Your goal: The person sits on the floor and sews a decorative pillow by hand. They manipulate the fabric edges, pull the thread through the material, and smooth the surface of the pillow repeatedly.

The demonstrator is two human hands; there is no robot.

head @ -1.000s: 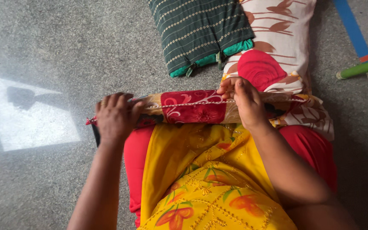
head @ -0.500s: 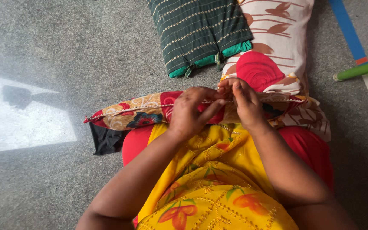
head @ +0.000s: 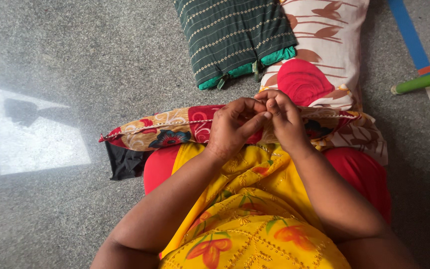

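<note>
Both hands, L [head: 232,130] & R [head: 285,119], pinch floral pillow [head: 170,130] seam on lap.

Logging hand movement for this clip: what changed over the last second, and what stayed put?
The left hand let go of the floral pillow's left end and slid right along its seam, meeting the right hand at the middle, fingertips pinched together there. The right hand kept its grip on the seam. The pillow stayed across the lap; the green striped cushion and green stick did not move.
</note>
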